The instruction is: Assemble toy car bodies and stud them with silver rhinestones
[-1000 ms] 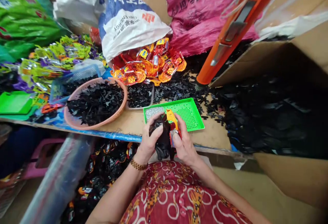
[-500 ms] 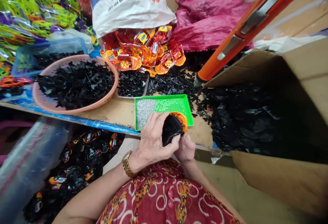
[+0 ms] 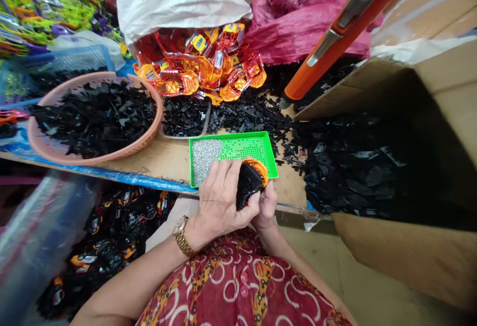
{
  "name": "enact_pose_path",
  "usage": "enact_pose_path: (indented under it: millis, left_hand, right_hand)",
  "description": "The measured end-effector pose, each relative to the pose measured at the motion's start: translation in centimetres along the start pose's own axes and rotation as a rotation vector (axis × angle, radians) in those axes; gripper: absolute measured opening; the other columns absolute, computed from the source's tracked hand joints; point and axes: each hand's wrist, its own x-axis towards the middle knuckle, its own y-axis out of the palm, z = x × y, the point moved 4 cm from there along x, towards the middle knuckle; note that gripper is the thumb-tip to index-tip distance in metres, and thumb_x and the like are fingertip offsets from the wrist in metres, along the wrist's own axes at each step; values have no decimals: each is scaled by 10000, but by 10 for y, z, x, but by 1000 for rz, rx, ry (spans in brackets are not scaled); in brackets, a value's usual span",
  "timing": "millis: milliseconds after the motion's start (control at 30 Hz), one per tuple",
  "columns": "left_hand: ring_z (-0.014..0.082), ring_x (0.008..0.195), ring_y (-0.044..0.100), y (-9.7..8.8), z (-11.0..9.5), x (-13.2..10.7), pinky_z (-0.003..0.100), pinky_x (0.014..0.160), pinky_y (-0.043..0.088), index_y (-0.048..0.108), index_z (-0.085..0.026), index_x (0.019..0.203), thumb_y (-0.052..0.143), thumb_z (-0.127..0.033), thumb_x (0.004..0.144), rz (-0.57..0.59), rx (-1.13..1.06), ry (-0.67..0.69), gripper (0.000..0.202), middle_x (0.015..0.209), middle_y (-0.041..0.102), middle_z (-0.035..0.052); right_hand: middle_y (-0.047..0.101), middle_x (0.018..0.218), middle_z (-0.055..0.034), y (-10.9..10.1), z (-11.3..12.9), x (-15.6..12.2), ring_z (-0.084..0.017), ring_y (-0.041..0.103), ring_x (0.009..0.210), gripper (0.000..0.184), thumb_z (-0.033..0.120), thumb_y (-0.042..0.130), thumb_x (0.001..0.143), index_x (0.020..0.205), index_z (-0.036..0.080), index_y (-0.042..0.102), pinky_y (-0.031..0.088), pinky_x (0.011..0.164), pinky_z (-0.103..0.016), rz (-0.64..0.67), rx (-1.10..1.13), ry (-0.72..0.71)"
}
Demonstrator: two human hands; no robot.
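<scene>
My left hand (image 3: 219, 197), with a gold watch on its wrist, is wrapped round the black part of a black-and-orange plastic toy car (image 3: 249, 181). The orange, rounded part of the toy points away from me to the right. My right hand (image 3: 267, 205) grips the toy's right side, low down, with curled fingers partly hidden behind it. Just beyond the hands lies a green perforated tray (image 3: 274, 159). Small silvery screws (image 3: 204, 157) cover its left end, and the toy overlaps its near edge.
A pink basket (image 3: 35, 132) of black parts stands left, beside a clear tub (image 3: 204, 120). Orange-and-red toy shells (image 3: 201, 67) spill from a white sack (image 3: 179, 3). An orange tool (image 3: 320, 52) slants down at right, near a cardboard box (image 3: 402, 256). Assembled toys (image 3: 108, 246) lie lower left.
The head view has shifted slightly, so the bench sits a little higher and further left. Both hands keep hold of the toy car, which has tilted slightly; the right fingers have shifted a little.
</scene>
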Motion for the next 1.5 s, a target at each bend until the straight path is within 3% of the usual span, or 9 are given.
enact_pose_path:
  millis: [167, 333, 500, 633, 767, 967, 1133, 1300, 1500]
  left_hand:
    - [332, 973, 608, 3, 0, -3, 491, 828, 557, 474, -98, 1399, 577, -351, 879, 21, 69, 38, 588, 1083, 653, 184]
    - [362, 1003, 621, 12, 3, -11, 507, 826, 559, 409, -41, 1471, 575, -351, 859, 25, 122, 51, 706, 1109, 651, 231]
    - [368, 944, 625, 18, 3, -16, 509, 755, 554, 370, -16, 1506, 550, -393, 859, 56, 143, 55, 770, 1045, 648, 227]
    - [401, 1047, 609, 6, -4, -12, 537, 833, 557, 405, -12, 1457, 606, -383, 807, 113, 90, 99, 775, 1167, 630, 281]
    - [368, 1029, 589, -16, 0, -9, 547, 879, 529, 479, -112, 1403, 705, -526, 770, 275, -72, 91, 789, 1157, 646, 203]
    - [273, 1079, 608, -27, 28, -39, 424, 890, 549, 504, -206, 1399, 793, -510, 804, 402, -417, -297, 729, 1214, 583, 116]
    - [260, 1269, 590, -20, 32, -66, 412, 1114, 463, 559, -218, 1385, 691, -401, 932, 532, -717, -481, 506, 1362, 615, 103]
    - [226, 1158, 667, -20, 35, -72, 354, 1038, 518, 599, -202, 1295, 677, -303, 936, 458, -765, -627, 380, 1260, 711, 75]
    - [206, 1127, 654, -19, 34, -75, 331, 1021, 506, 610, -198, 1237, 643, -259, 931, 407, -674, -657, 314, 1214, 701, 55]
  right_hand:
    - [663, 1390, -83, -1, 9, 4, -313, 598, 1339, 723, 679, 177, 936, 1380, 229, 529, 472, 1183, -499, 49, -20, 7]
    - [654, 1388, -83, 0, 15, 5, -331, 570, 1370, 742, 720, 194, 921, 1377, 246, 539, 460, 1191, -532, 106, -87, -33]
    - [582, 1508, -74, 0, 13, 1, -329, 517, 1436, 760, 704, 575, 795, 1402, 254, 502, 424, 1239, -498, 251, 22, -37]
    - [595, 1489, -65, 2, 11, -10, -303, 543, 1416, 663, 623, 566, 832, 1380, 257, 505, 422, 1237, -491, 211, 166, 108]
    - [669, 1378, -71, 8, 9, -27, -327, 602, 1331, 610, 553, 560, 826, 1347, 236, 552, 490, 1154, -518, 140, 415, 255]
    - [748, 1139, -87, 22, 1, -49, -347, 650, 1211, 469, 500, 655, 765, 1132, 209, 678, 529, 1064, -523, 276, 539, 347]
    - [727, 1088, -72, 19, -12, -60, -304, 671, 1106, 436, 535, 654, 830, 1123, 212, 674, 529, 1044, -496, 340, 357, 340]
    - [697, 1146, -95, 9, 3, -54, -262, 666, 1071, 411, 469, 581, 898, 1203, 196, 622, 539, 1003, -446, 381, -73, 69]
    - [705, 1140, -103, -3, 22, -51, -254, 684, 1026, 543, 323, 710, 750, 1248, 206, 528, 567, 925, -419, 285, -353, -129]
